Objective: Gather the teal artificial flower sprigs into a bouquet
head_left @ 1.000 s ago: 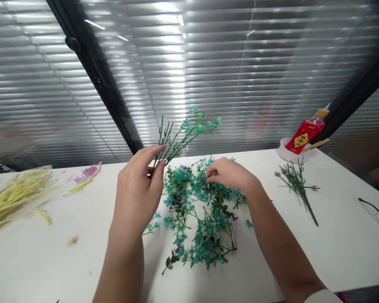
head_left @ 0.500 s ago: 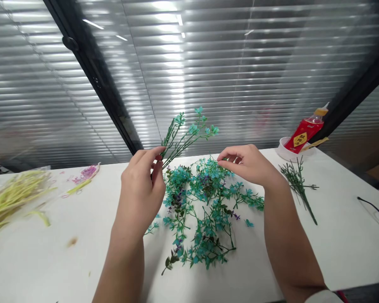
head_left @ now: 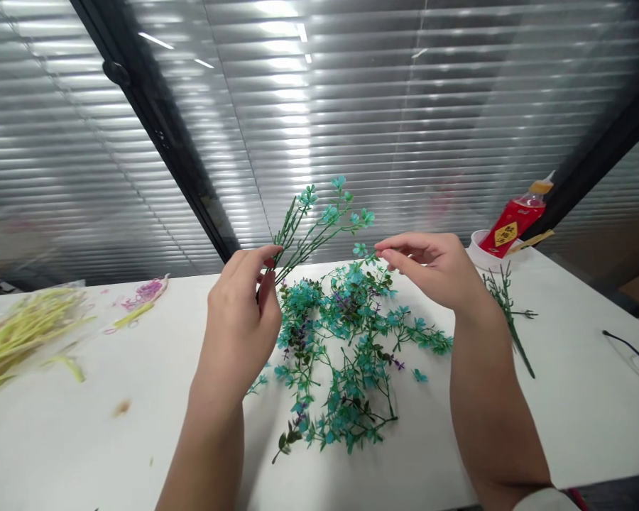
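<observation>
Pinched in my left hand [head_left: 245,305] is an artificial flower stem [head_left: 312,241], its green branches fanning up to the right with a few turquoise blossoms at the tips. Some of its branches are bare. My right hand [head_left: 431,266] is closed at the fingertips on a small turquoise flower sprig [head_left: 361,250], held just above the pile. Below both hands, a pile of turquoise artificial flowers [head_left: 351,376] with purple bits and green leaves spreads over the white table [head_left: 154,426]. A loose turquoise blossom [head_left: 419,375] lies at the pile's right.
A bare green stem [head_left: 514,326] lies right of my right forearm. Behind it, a red-labelled bottle [head_left: 514,223] leans in a white bowl [head_left: 482,257]. Yellow strands in a plastic bag [head_left: 26,326] and purple bits [head_left: 146,292] lie left. A black cable [head_left: 631,351] is far right.
My right hand has risen slightly and moved right, lifting a small turquoise sprig off the top of the pile. My left hand and its stem have shifted only slightly right.
</observation>
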Tool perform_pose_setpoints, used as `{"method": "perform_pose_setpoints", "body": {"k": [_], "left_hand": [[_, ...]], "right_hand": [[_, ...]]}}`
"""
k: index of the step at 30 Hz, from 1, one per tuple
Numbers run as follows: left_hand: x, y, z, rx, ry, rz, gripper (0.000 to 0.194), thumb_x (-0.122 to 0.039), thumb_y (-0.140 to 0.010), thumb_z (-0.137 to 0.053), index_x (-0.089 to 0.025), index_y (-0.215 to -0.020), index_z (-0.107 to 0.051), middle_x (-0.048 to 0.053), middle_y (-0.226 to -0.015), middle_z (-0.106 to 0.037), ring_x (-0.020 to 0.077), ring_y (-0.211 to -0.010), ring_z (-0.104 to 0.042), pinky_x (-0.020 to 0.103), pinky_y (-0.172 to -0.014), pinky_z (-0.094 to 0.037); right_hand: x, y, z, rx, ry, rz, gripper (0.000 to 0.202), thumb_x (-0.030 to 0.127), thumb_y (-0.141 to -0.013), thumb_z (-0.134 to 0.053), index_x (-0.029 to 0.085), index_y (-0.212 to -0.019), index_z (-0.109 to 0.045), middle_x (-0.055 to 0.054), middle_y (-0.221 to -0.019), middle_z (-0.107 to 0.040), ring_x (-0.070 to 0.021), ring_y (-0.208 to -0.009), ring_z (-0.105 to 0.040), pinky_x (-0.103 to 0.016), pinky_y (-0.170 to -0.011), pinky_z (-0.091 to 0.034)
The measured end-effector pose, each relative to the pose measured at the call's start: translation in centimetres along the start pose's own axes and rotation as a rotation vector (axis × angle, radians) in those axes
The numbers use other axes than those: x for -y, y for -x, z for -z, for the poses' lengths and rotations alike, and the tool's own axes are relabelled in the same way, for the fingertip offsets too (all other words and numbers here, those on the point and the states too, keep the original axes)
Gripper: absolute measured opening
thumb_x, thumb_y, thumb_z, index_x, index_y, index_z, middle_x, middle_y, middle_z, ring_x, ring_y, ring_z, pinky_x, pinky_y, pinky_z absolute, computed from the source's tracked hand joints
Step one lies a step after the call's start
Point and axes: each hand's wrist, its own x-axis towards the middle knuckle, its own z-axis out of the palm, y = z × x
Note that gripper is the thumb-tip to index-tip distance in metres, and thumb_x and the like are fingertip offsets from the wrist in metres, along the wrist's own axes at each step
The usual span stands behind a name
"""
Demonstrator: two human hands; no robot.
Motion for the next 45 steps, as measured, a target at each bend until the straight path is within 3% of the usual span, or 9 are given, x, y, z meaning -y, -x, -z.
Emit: {"method": "perform_pose_setpoints", "body": {"k": [10, 18, 23, 28, 32, 35, 45], "left_hand": [[0.2, 0.1, -0.2, 0.001, 0.011, -0.029, 0.033, -0.014, -0.093, -0.048, -0.016, -0.123, -0.061, 0.008, -0.113, -0.068, 0.0188, -0.096, -0.068, 0.035, -0.089, -0.057], [0.0, 0.1, -0.2, -0.001, 0.008, -0.018, 0.033, -0.013, -0.092, -0.048, -0.015, -0.123, -0.061, 0.008, -0.112, -0.069, 0.0193, -0.095, -0.068, 0.035, -0.088, -0.057], [0.0, 0.1, -0.3, 0.009, 0.011, -0.008, 0.034, -0.012, -0.092, -0.048, -0.015, -0.123, -0.061, 0.008, -0.112, -0.070, 0.0198, -0.098, -0.069, 0.035, -0.090, -0.057], [0.1, 0.1, -0.2, 0.018, 0.002, -0.010, 0.035, -0.011, -0.091, -0.048, -0.016, -0.123, -0.061, 0.007, -0.113, -0.071, 0.0203, -0.099, -0.069, 0.036, -0.092, -0.056], [0.1, 0.2, -0.2, 0.030, -0.010, -0.031, 0.035, -0.009, -0.089, -0.048, -0.017, -0.120, -0.062, 0.006, -0.111, -0.071, 0.0194, -0.097, -0.069, 0.035, -0.090, -0.057], [0.0, 0.2, 0.0, 0.039, -0.010, -0.052, 0.036, -0.008, -0.089, -0.048, -0.018, -0.119, -0.063, 0.004, -0.110, -0.072, 0.0182, -0.095, -0.069, 0.033, -0.088, -0.057], [-0.6, 0.2, 0.3, 0.074, 0.022, -0.099, 0.034, -0.005, -0.090, -0.046, -0.020, -0.112, -0.067, 0.002, -0.101, -0.072, 0.0141, -0.085, -0.066, 0.027, -0.077, -0.055]], "right_hand": [[0.1, -0.1, -0.6, -0.194, -0.175, 0.139, 0.014, 0.023, -0.086, -0.070, 0.025, -0.097, -0.080, -0.001, -0.090, -0.078, -0.0105, -0.061, -0.066, -0.024, -0.053, -0.055], [0.3, 0.0, -0.9, -0.201, -0.250, 0.200, 0.015, 0.023, -0.091, -0.067, 0.026, -0.098, -0.080, -0.001, -0.088, -0.078, -0.0096, -0.059, -0.066, -0.025, -0.053, -0.056], [0.7, 0.0, -1.0, -0.336, -0.345, 0.241, 0.013, 0.026, -0.089, -0.068, 0.026, -0.096, -0.080, -0.002, -0.084, -0.077, -0.0110, -0.056, -0.065, -0.026, -0.050, -0.053], [1.0, -0.4, -1.1, -0.483, -0.598, 0.142, 0.013, 0.025, -0.086, -0.071, 0.027, -0.098, -0.078, -0.001, -0.091, -0.076, -0.0083, -0.053, -0.062, -0.023, -0.047, -0.051], [1.1, -0.7, -1.6, -0.530, -0.810, 0.051, 0.027, 0.028, -0.084, -0.073, 0.038, -0.108, -0.072, 0.005, -0.110, -0.072, -0.0024, -0.053, -0.054, -0.019, -0.049, -0.049], [1.1, -0.8, -2.2, -0.494, -0.889, -0.080, 0.022, 0.035, -0.082, -0.075, 0.038, -0.103, -0.071, 0.006, -0.120, -0.068, -0.0026, -0.057, -0.053, -0.019, -0.049, -0.048], [1.9, -0.5, -4.6, -0.326, -0.955, -0.249, 0.016, 0.038, -0.077, -0.080, 0.030, -0.087, -0.072, 0.005, -0.108, -0.066, -0.0028, -0.057, -0.053, -0.019, -0.046, -0.046]]}}
